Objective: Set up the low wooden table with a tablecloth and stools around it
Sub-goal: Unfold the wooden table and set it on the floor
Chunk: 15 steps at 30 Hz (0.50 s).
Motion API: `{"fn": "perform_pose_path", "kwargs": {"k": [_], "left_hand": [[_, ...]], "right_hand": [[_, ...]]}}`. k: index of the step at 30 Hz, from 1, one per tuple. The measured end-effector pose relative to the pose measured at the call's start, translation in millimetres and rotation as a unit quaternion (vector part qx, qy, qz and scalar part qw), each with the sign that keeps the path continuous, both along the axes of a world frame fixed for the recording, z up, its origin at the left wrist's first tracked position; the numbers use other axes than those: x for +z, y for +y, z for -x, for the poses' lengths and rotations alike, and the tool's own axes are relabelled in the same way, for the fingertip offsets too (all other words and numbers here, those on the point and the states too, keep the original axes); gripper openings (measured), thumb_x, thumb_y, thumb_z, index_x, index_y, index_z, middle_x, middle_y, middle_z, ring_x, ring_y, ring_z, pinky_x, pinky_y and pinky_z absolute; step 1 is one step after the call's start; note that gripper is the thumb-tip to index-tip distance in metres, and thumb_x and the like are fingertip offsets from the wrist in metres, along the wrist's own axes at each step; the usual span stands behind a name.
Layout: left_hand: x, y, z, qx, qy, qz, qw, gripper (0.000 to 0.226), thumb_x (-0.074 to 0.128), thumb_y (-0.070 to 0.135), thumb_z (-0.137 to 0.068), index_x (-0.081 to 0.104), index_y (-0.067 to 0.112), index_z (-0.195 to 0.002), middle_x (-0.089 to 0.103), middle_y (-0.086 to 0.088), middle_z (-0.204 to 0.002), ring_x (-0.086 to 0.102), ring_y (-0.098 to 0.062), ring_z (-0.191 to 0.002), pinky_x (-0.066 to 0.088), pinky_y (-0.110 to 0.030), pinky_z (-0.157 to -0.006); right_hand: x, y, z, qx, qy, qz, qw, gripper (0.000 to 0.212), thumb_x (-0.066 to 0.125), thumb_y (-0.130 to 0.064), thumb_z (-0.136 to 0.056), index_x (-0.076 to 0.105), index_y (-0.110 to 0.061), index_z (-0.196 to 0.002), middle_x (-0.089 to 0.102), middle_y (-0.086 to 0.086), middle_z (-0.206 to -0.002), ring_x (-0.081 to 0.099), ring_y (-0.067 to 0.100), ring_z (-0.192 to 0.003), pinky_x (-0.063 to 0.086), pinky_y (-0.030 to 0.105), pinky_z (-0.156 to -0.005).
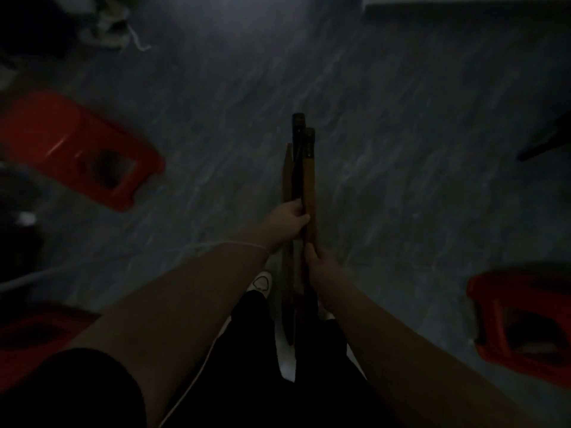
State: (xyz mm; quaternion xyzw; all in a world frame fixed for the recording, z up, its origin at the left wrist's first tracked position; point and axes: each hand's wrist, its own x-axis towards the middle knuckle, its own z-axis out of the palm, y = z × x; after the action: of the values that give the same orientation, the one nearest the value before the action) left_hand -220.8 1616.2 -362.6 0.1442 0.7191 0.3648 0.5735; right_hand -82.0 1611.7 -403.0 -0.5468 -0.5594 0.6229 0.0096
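In the dim head view I hold a folded low wooden table (304, 168) edge-on, standing upright in front of my legs, its dark-capped legs pointing away from me. My left hand (289, 219) grips its left side higher up. My right hand (318, 264) grips its near edge just below. A red plastic stool (71, 143) stands on the floor at the left. Another red stool (522, 319) is at the lower right, and a third red stool (34, 332) shows partly at the lower left behind my arm. No tablecloth is visible.
The grey marbled floor (386, 134) stretches ahead. A pile of pale cloth or clutter (114, 26) lies at the top left. A dark object (547, 140) juts in at the right edge. A pale ledge (463, 1) runs along the top right.
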Motion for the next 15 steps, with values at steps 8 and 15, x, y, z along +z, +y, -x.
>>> {"fn": "perform_pose_path", "kwargs": {"k": [8,15], "left_hand": [[-72.4,11.7,23.1,0.063,0.051,0.042,0.996,0.031,0.048,0.003,-0.101,0.053,-0.006,-0.131,0.065,-0.026,-0.121,0.064,-0.037,-0.112,0.051,-0.05,-0.1],[-157.2,22.3,36.2,0.046,0.041,0.038,0.997,0.027,0.047,0.004,-0.101,0.056,-0.008,-0.124,0.063,-0.03,-0.121,0.062,-0.042,-0.112,0.051,-0.051,-0.099]], "right_hand": [[-75.2,20.3,25.1,0.035,0.051,0.046,0.997,0.029,0.041,-0.031,-0.105,0.061,-0.012,-0.113,0.06,-0.005,-0.077,0.057,-0.006,-0.054,0.04,0.007,-0.045],[-152.5,29.0,39.2,0.017,0.043,0.068,0.997,0.029,0.039,-0.036,-0.105,0.059,-0.02,-0.091,0.058,-0.002,-0.071,0.056,0.007,-0.053,0.044,0.024,-0.05]]}}
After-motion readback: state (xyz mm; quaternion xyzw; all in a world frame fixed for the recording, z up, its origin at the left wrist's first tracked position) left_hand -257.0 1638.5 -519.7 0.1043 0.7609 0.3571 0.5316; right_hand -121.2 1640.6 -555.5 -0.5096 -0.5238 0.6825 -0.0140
